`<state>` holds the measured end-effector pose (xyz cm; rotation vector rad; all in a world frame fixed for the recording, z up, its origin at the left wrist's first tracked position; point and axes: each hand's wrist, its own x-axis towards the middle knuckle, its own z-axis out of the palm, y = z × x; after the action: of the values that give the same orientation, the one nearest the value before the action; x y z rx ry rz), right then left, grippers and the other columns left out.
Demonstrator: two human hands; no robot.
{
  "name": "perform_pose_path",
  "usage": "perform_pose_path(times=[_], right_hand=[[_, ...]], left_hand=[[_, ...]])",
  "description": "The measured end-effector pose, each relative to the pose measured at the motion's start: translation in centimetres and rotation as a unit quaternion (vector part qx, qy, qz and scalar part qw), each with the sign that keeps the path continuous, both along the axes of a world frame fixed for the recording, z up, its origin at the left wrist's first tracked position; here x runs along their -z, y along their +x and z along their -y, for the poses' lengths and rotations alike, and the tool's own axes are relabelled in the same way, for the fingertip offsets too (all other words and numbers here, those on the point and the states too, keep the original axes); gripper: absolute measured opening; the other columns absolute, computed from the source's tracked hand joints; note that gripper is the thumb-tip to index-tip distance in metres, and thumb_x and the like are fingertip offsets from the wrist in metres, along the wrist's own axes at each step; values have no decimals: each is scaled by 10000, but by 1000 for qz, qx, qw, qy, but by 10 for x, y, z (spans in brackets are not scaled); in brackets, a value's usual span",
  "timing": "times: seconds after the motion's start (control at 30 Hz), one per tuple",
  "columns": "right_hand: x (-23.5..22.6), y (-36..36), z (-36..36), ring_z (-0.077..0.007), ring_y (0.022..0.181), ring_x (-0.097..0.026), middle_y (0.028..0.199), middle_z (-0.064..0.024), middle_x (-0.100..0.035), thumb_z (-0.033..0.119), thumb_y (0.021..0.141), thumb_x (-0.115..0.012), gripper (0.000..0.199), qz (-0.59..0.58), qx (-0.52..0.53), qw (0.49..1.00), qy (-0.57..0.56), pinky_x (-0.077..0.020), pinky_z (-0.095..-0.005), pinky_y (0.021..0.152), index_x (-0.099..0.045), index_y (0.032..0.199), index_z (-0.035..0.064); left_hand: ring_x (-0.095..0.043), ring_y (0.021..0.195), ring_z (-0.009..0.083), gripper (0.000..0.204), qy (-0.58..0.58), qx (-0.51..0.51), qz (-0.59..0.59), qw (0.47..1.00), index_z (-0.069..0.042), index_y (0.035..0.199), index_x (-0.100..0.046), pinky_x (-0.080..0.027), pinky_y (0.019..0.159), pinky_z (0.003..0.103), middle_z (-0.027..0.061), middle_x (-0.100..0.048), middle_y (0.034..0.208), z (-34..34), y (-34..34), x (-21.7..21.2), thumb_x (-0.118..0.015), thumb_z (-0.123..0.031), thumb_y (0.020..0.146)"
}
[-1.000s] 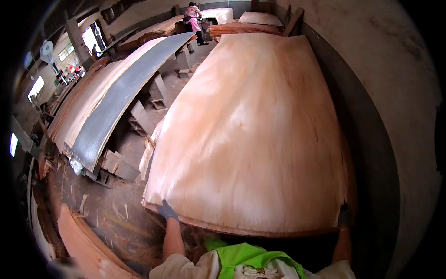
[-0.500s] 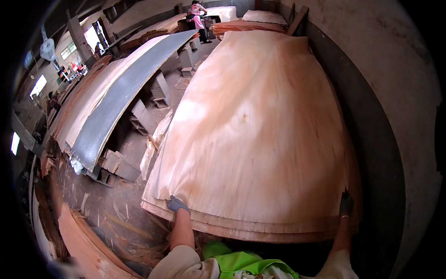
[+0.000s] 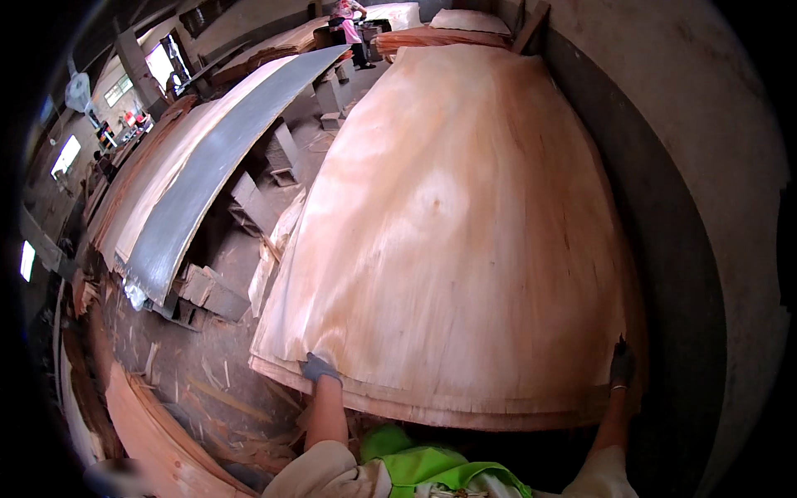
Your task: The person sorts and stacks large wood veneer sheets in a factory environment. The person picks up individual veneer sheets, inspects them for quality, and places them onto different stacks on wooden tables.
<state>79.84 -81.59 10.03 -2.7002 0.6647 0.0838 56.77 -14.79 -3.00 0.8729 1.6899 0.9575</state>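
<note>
A large, thin wood veneer sheet (image 3: 448, 249) lies on top of a stack of similar sheets (image 3: 465, 412), its pale pink-brown surface gently rippled. At the sheet's near left corner, my left hand (image 3: 319, 366), in a grey glove, is closed on the edge, with the fingertips partly hidden. My right hand (image 3: 621, 365), in a dark glove, grips the near right edge beside the wall. Both arms reach forward, spread about the width of the sheet.
A dark wall band (image 3: 656, 191) runs close along the stack's right side. To the left stand a grey-topped panel stack (image 3: 195, 187) and concrete blocks (image 3: 214, 292). Wood scraps litter the floor (image 3: 199, 365). Another person (image 3: 349, 29) stands at the far end.
The ripples and bright patches on the veneer sheet have shifted. My left hand is slightly lower and further right; both hands keep hold of the sheet.
</note>
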Motion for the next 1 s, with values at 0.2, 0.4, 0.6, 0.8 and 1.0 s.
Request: perform_pose_path(times=[0.2, 0.4, 0.6, 0.8, 1.0], right_hand=[[4, -17, 33, -275, 1029, -556, 1133, -193, -569, 306, 897, -456, 416, -13, -47, 999, 2, -424, -347, 832, -511, 1204, 32], [24, -59, 65, -232, 1207, -403, 1312, -132, -439, 303, 900, -452, 481, -45, -147, 988, -13, -280, -314, 1027, -419, 1283, 14], [104, -74, 108, -217, 1238, -343, 1352, -119, -366, 292, 918, -393, 492, -142, -153, 976, -66, -242, -302, 1045, -345, 1323, 16], [133, -69, 107, -205, 1265, -289, 1384, -98, -303, 270, 935, -334, 480, -293, -189, 906, -241, -212, -290, 1055, -292, 1350, 31], [142, -63, 113, -193, 1292, -234, 1415, -76, -240, 249, 952, -275, 472, -419, -286, 759, -407, -181, -279, 1066, -239, 1376, 45]], left_hand=[[-458, 1145, 278, 505, 3, 102, 155, 983, -35, 1330, -347, -336, 990, 377, 138, -406, 1329, 5, -21, -10, -408, -277, 891], [-493, 1005, 263, 557, 3, 256, 500, 827, -69, 1272, -410, -437, 840, 385, 102, -491, 1181, -37, -87, 10, -616, -235, 783], [-549, 905, 226, 538, -20, 72, 200, 977, 0, 1248, -421, -466, 757, 333, 122, -564, 1067, -84, -82, 40, -613, -223, 798], [-518, 975, 185, 484, 174, 20, 175, 969, 24, 1244, -435, -403, 867, 299, 88, -534, 1159, -123, -77, 33, -578, -155, 818], [-506, 1010, 181, 480, 238, 104, 183, 948, 1, 1261, -424, -395, 883, 281, 80, -536, 1158, -118, -77, -5, -530, 25, 793]])
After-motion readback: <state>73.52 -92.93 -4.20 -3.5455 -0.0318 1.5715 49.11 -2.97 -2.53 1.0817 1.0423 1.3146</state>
